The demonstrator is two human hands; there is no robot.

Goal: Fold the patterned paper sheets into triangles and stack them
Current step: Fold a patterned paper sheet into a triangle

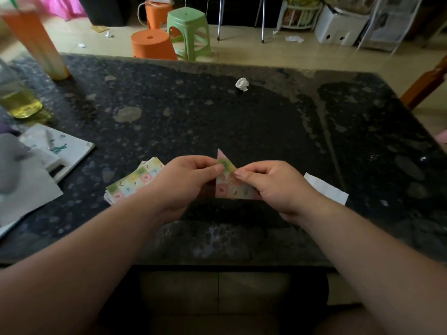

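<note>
A patterned sheet (pixel 229 186), folded so that a triangular point stood up at its top, was held over the worktop's (pixel 242 117) near middle, close to the front edge. The left hand (pixel 183 182) pinched the sheet's left side between thumb and curled fingers. The right hand (pixel 273 187) pinched its right side the same way, and the two thumb tips almost met below the point. Whether the sheet's lower edge touched the worktop could not be told.

A stack of unfolded patterned sheets (pixel 135 182) lay on the worktop's near left part, partly hidden behind the left hand. A white paper slip (pixel 326 188) lay on its near right part, just past the right hand. A crumpled paper ball (pixel 242 84) sat at the worktop's far middle.

At the worktop's left end lay a white booklet (pixel 72 151), with a bottle of yellow liquid (pixel 19 100) further back and a tall orange cup (pixel 36 42) at the far left corner. Beyond the worktop's far edge stood a green stool (pixel 188 30).
</note>
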